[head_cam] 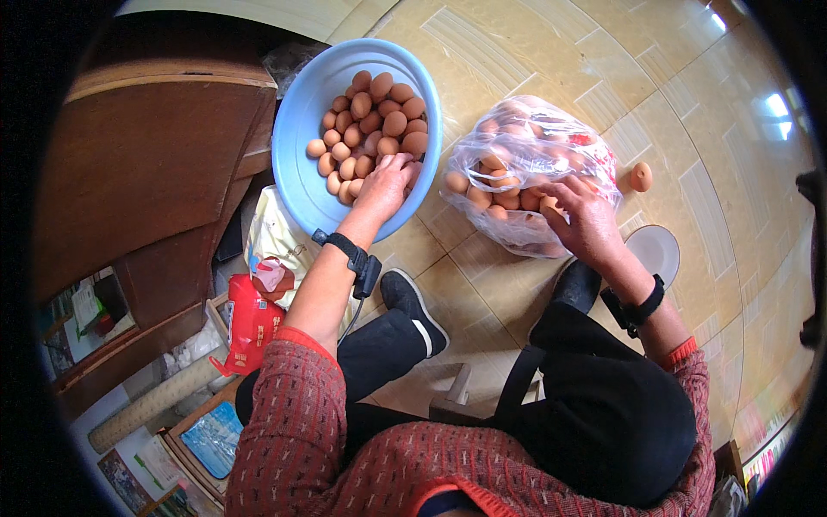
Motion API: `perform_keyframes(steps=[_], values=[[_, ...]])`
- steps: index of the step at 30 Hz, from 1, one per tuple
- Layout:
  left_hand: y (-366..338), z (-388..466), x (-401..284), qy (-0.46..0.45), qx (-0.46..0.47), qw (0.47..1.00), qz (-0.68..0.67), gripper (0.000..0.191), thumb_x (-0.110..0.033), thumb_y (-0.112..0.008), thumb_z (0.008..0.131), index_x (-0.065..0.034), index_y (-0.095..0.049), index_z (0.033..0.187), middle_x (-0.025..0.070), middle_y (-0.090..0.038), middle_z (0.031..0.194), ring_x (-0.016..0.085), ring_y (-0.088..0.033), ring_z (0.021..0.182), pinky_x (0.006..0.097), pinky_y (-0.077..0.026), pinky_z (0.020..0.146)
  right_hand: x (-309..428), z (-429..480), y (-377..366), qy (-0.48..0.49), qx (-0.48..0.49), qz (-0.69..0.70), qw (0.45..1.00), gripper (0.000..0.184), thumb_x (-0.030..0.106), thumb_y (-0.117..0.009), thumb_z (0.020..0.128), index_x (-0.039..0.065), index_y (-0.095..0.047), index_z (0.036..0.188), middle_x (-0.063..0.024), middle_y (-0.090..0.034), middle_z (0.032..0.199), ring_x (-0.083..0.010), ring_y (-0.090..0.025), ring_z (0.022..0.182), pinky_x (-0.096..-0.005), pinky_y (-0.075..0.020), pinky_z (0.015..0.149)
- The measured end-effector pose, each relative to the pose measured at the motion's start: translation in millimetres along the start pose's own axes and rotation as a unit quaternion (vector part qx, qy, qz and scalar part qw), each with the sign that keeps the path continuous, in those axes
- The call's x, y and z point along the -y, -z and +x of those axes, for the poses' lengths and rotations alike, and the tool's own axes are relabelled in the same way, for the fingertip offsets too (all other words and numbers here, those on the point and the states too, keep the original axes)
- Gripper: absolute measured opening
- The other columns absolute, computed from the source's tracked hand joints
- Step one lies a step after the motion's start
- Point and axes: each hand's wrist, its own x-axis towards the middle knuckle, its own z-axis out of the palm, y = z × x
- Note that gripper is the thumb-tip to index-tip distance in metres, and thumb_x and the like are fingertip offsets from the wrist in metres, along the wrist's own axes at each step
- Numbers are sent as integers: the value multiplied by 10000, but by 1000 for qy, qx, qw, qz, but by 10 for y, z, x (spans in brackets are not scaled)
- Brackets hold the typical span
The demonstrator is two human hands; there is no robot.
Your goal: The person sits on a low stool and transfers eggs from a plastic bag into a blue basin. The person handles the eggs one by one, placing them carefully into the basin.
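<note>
A light-blue plastic basin (294, 142) holds a heap of brown eggs (360, 105). My left hand (386, 187) reaches in over the eggs at the basin's near right side, palm down. Its fingertips are partly hidden, so whether an egg lies under them cannot be told. To the right, a clear plastic bag (510, 129) with red print stands full of brown eggs (479, 196), its mouth open towards me. My right hand (581, 216) is over the bag's right side with fingers apart and slightly bent, beside the eggs at the opening.
One loose egg (640, 177) with a dark mark lies on the tiled floor (478, 291) right of the bag. Below it sits a white bowl (654, 255), partly behind my right forearm. Left are a wooden cabinet (155, 155), a red package (252, 329) and a cream-coloured bag (274, 226).
</note>
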Motion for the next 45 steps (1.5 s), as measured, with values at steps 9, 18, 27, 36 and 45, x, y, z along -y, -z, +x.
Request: perform_keyframes(steps=[9,18,27,36,45], values=[[305,-102,-416,-15,-274,957,-98,170,-48,-663,865,-18,-683,1030,139,-682,967,316,-655,889,397,-533,803,-39,207,-289,181,142,-221,948,220,154,-615,822,71,-679,1015,-63,-534,1195,-225,-570,994,-355,-512,809],[-383,-281,-1262,99,-111,950,-275,447,-109,-656,873,20,-539,1284,218,-557,1258,362,-629,1042,403,-525,910,-270,298,-590,154,161,-385,896,266,202,-580,872,63,-723,1046,-69,-567,1218,-184,-594,957,-343,-480,777],[-602,137,-1129,289,-107,914,-263,505,-131,-596,901,100,-468,1331,290,-479,1369,434,-458,1292,450,-369,1118,-264,536,-408,71,192,-233,951,352,210,-790,728,26,-684,1008,-137,-653,1056,-282,-692,877,-429,-532,730],[-688,342,-1038,360,-103,890,-259,554,-206,-633,876,28,-509,1363,291,-564,1299,424,-537,1230,462,-417,1072,-121,709,-311,27,179,-183,966,333,132,-750,752,32,-672,1060,-143,-655,1032,-323,-686,926,-454,-538,734],[-677,431,-1056,390,-104,878,-258,462,-237,-737,800,17,-632,1171,252,-682,1102,402,-644,1067,463,-503,935,-343,704,-641,45,153,-278,947,168,132,-702,778,15,-691,897,-165,-645,958,-312,-690,880,-441,-554,725]])
